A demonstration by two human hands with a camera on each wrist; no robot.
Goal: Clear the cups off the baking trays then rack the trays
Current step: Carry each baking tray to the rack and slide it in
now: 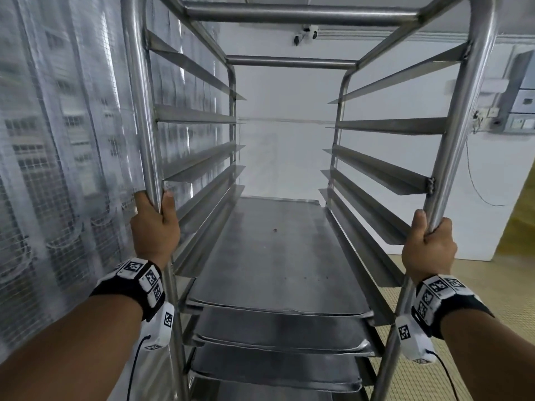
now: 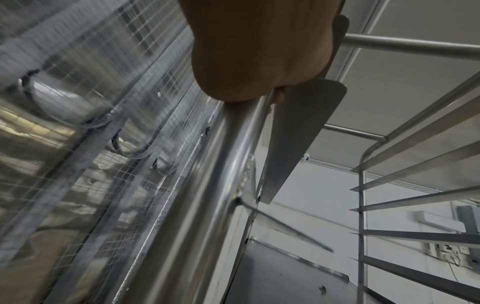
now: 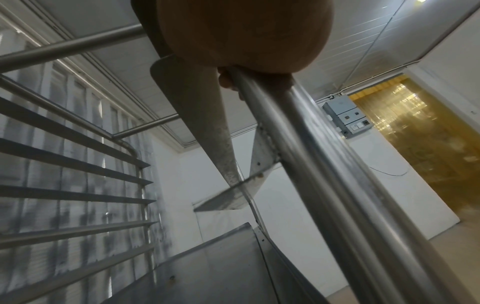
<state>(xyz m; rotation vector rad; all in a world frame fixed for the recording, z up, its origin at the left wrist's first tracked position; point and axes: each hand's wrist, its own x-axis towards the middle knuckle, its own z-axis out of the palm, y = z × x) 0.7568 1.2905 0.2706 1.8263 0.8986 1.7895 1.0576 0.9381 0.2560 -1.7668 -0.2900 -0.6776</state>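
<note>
A tall steel tray rack (image 1: 301, 13) fills the head view. My left hand (image 1: 156, 224) grips its front left post (image 1: 142, 111), and my right hand (image 1: 428, 244) grips the front right post (image 1: 463, 140). Several flat baking trays (image 1: 275, 256) sit stacked on the lower runners, bare of cups. The upper runners (image 1: 197, 70) hold nothing. In the left wrist view my palm (image 2: 259, 51) wraps the post (image 2: 207, 185). The right wrist view has my hand (image 3: 244, 35) around the other post (image 3: 324, 164), with a tray (image 3: 221, 267) below. No cups are in view.
A mesh-covered curtain or screen (image 1: 58, 140) hangs close on the left of the rack. A white wall (image 1: 283, 140) stands behind it. An electrical box (image 1: 518, 91) and a cable are on the right wall. A yellow strip curtain (image 3: 415, 144) covers a doorway at the right.
</note>
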